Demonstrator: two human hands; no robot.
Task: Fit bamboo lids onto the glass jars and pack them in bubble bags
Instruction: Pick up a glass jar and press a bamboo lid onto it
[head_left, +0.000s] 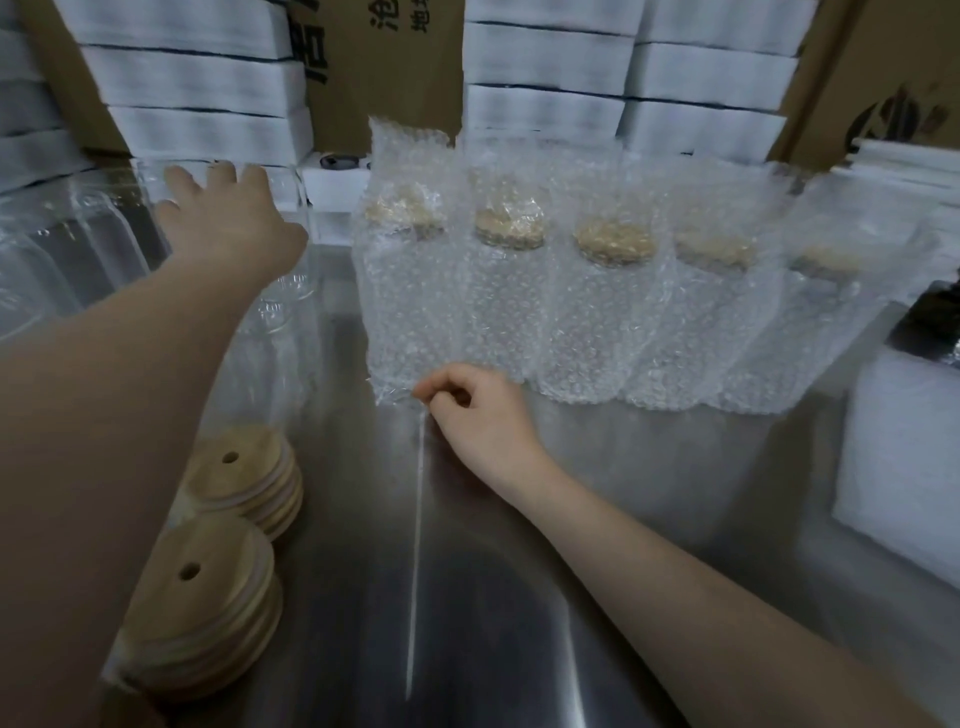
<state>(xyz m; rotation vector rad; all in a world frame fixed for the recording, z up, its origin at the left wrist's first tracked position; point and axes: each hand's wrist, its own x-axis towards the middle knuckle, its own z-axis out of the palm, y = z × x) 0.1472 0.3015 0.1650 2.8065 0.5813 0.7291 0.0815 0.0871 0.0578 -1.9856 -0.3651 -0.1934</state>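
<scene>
Several bubble bags lie in a row on the steel table (467, 597), each holding a glass jar with a bamboo lid. My right hand (478, 415) pinches the near bottom corner of the leftmost bubble bag (410, 291). My left hand (228, 218) stretches out with spread fingers over the clear glass jars (93, 244) at the back left; I cannot tell whether it touches one. Two stacks of round bamboo lids (208, 608), each with a small hole, stand at the near left beside my left forearm.
White flat boxes (208, 83) and brown cartons (384, 67) are stacked against the back. A pile of white sheets (904, 457) lies at the right edge, with a dark object (930, 322) behind it.
</scene>
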